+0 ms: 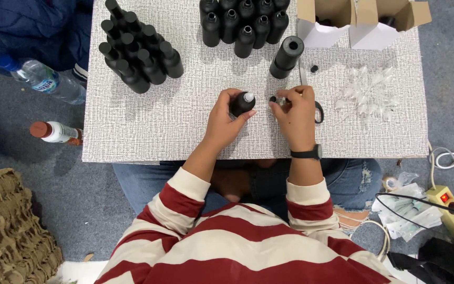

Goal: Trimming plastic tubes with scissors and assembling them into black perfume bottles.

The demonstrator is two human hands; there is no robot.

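Striped sleeves in red and cream [227, 236] are seen closest to the lens, with blue jeans [342, 179] below the worktop edge. Further out, a black wristwatch [307, 153] is worn on the right wrist. On the textured grey worktop [132, 131], the left hand [222, 121] is wrapped around a small black bottle [241, 103], its fingers [226, 97] closed on the body; the bottle is held tilted, a pale insert showing at its mouth, just above the worktop near the middle. Just beside it, the right hand [296, 113] is pinched shut on a small black cap [274, 99], held at the fingertips close to the bottle's neck. Black scissors [317, 110] are partly hidden behind the right hand. To the right, clear plastic pieces [366, 92] are scattered. Beyond the hands, a larger black cylinder [287, 57] lies tilted, with a tiny black cap [314, 68] beside it. Farther still, one cluster of black bottles [138, 52] is lying at left, another group [243, 23] standing at the far edge, and two open cardboard boxes [361, 21] are set at far right.
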